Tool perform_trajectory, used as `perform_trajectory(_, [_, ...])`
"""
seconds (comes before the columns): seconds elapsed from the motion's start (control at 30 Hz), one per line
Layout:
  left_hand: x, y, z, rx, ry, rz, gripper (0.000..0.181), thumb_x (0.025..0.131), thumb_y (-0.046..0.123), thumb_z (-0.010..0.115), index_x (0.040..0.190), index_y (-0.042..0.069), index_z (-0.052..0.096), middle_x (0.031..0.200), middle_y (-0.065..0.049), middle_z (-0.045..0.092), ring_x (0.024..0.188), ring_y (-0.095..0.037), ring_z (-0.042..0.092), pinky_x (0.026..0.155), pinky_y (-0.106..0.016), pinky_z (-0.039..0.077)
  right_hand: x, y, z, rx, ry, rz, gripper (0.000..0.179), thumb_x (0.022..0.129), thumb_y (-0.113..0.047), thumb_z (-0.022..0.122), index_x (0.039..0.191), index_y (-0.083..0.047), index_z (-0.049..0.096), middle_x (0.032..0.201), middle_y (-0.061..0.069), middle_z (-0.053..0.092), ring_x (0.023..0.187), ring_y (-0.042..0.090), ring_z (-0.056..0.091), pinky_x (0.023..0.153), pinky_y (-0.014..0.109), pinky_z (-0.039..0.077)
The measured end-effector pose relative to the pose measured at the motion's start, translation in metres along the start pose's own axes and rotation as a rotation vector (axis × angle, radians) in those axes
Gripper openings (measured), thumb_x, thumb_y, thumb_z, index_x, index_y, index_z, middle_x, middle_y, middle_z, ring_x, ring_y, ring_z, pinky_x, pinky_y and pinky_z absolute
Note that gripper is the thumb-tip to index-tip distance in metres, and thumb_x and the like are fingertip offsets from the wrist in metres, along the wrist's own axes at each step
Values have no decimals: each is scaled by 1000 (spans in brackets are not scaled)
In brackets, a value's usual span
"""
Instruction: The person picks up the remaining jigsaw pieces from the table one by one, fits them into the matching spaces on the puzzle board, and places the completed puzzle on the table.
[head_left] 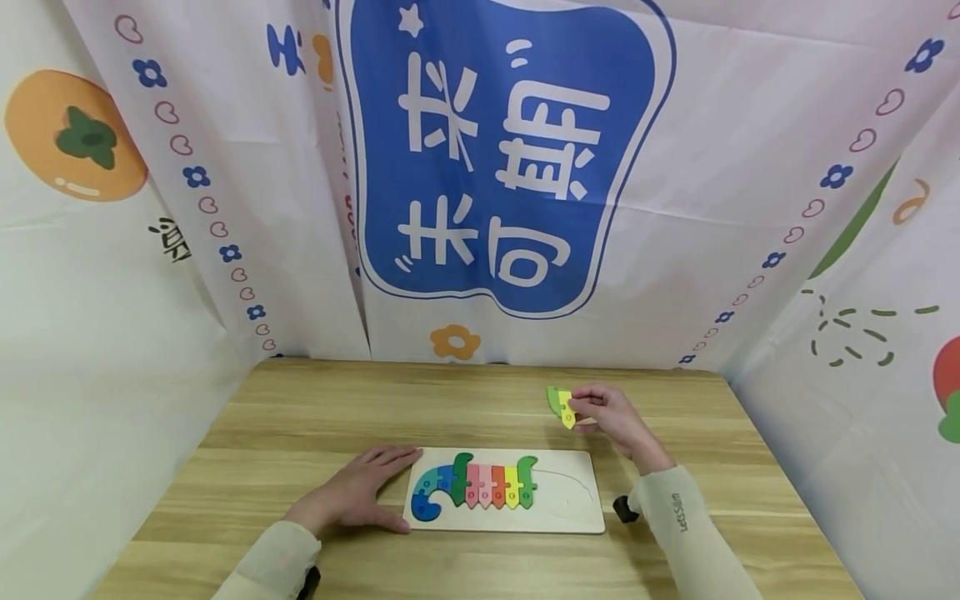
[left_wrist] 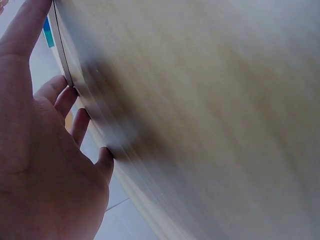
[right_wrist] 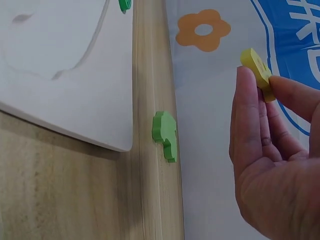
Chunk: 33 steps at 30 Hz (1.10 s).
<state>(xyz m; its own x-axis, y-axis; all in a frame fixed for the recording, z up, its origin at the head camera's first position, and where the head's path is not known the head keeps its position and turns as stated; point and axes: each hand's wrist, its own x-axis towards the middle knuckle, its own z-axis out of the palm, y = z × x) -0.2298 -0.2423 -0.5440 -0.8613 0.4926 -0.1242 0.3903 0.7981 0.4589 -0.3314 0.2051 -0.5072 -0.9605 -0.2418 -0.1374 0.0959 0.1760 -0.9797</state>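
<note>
Between the thumb and fingers of my right hand [head_left: 611,417] a yellow puzzle piece [right_wrist: 259,75] is pinched, raised above the table beyond the board's right end. My left hand [head_left: 360,492] spreads along the left end of the pale wooden puzzle board [head_left: 566,521], fingertips at its far corner and thumb at its near corner. Colored pieces fill the board's left and middle: blue curl [head_left: 425,507], dark green, pink, red-orange, yellow and a green piece [head_left: 527,483]. The recess at the right shows bare wood with an outline.
A light green puzzle piece [right_wrist: 165,135] lies on the wood-grain table [head_left: 337,408] behind the board, partly overlapped by the yellow piece in the head view. Printed white cloth [head_left: 300,275] hangs along the table's back and sides.
</note>
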Motion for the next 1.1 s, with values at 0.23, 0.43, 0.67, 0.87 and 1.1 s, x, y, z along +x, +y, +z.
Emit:
perform_trajectory(0.23, [-1, 0, -1, 7, -5, 0, 112, 73, 75, 79, 163, 26, 35, 166, 1, 37, 150, -34, 34, 117, -66, 33, -2, 0, 6, 2, -20, -7, 29, 103, -10, 63, 126, 8, 60, 104, 9, 67, 89, 20, 69, 97, 59, 56])
perform_trajectory(0.43, [-2, 1, -1, 1, -7, -8, 110, 74, 74, 79, 163, 26, 36, 166, 1, 38, 150, -34, 34, 117, -67, 32, -6, 2, 12, -3, -27, 14, 27, 102, -10, 65, 123, 7, 61, 103, 9, 67, 89, 20, 68, 96, 57, 57])
perform_trajectory(0.67, [0, -2, 2, -2, -6, -35, 109, 73, 76, 78, 163, 31, 35, 166, 4, 37, 151, -32, 32, 118, -66, 31, -12, 5, 18, -1, -75, 27, 27, 102, -8, 65, 122, 8, 60, 106, 11, 65, 90, 21, 67, 86, 44, 63])
perform_trajectory(0.87, [1, -4, 3, -3, -6, -35, 109, 73, 76, 78, 163, 32, 35, 166, 5, 36, 151, -32, 32, 118, -67, 30, -21, 8, 25, -18, -123, 23, 27, 102, -9, 64, 122, 9, 58, 106, 12, 64, 89, 21, 68, 80, 37, 64])
perform_trajectory(1.1, [1, -2, 3, -7, -14, -31, 109, 73, 75, 79, 163, 31, 35, 166, 5, 36, 151, -33, 32, 118, -67, 31, -36, 13, 35, -58, -153, 38, 30, 101, -8, 66, 127, 4, 57, 102, 13, 64, 84, 21, 70, 79, 40, 64])
